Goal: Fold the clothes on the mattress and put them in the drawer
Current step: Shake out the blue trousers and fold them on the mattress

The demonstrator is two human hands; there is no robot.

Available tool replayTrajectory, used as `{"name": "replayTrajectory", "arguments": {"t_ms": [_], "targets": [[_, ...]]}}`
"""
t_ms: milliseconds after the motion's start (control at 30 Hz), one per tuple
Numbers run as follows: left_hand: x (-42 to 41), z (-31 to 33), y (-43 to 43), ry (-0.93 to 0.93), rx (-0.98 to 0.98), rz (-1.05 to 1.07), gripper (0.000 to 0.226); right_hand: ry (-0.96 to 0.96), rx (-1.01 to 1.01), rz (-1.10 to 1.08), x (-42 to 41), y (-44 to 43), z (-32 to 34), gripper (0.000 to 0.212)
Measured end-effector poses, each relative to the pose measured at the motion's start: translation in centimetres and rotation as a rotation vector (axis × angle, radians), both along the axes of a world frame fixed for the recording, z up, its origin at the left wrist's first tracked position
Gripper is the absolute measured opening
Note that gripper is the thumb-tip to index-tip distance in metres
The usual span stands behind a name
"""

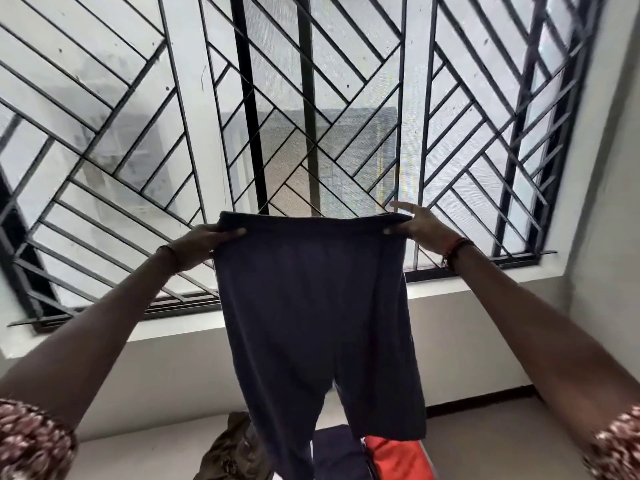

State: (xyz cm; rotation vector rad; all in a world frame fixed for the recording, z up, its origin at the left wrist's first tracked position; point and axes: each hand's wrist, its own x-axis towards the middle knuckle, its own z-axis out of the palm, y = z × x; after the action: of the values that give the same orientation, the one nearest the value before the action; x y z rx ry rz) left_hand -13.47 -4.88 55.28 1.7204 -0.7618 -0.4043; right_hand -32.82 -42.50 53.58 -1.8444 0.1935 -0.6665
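A pair of dark navy shorts (311,306) hangs upright in front of me, held up by its waistband at arm's length. My left hand (204,240) pinches the waistband's left corner, thumb on the front. My right hand (419,225) pinches the right corner, with its other fingers spread behind the cloth. The two legs of the shorts dangle toward the bottom of the view. Below them lie an olive-brown garment (235,452), a dark folded garment (337,452) and an orange-red garment (394,459). The mattress and the drawer are out of view.
A large window with a black diagonal metal grille (311,116) fills the wall ahead, above a pale sill (460,282). A white wall runs along the right side (602,237).
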Motion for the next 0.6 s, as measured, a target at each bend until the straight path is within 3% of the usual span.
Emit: {"name": "replayTrajectory", "arguments": {"t_ms": [133, 233, 300, 400, 533, 600], "targets": [[-1.1, 0.7, -0.8, 0.003, -0.05, 0.012, 0.04, -0.011, 0.134, 0.126, -0.4, -0.4, 0.2, 0.035], [-1.4, 1.2, -0.9, -0.016, -0.075, 0.031, 0.037, -0.037, 0.198, 0.156, -1.1, -0.3, 0.6, 0.053], [-1.8, 1.6, -1.1, -0.056, -0.067, 0.051, 0.033, -0.054, 0.198, 0.156, -1.5, -0.2, 0.7, 0.051], [-2.2, 2.3, -1.6, -0.13, -0.061, 0.089, 0.023, -0.115, 0.228, 0.229, -1.8, 0.4, 0.8, 0.01], [-2.0, 2.8, -0.9, -0.097, -0.016, 0.053, 0.017, -0.1, 0.284, 0.294, -2.2, 0.8, 1.0, 0.015], [-1.5, 2.9, -0.3, -0.087, -0.015, 0.045, 0.026, -0.04, 0.284, 0.323, -2.6, 0.5, 1.1, 0.047]]}}
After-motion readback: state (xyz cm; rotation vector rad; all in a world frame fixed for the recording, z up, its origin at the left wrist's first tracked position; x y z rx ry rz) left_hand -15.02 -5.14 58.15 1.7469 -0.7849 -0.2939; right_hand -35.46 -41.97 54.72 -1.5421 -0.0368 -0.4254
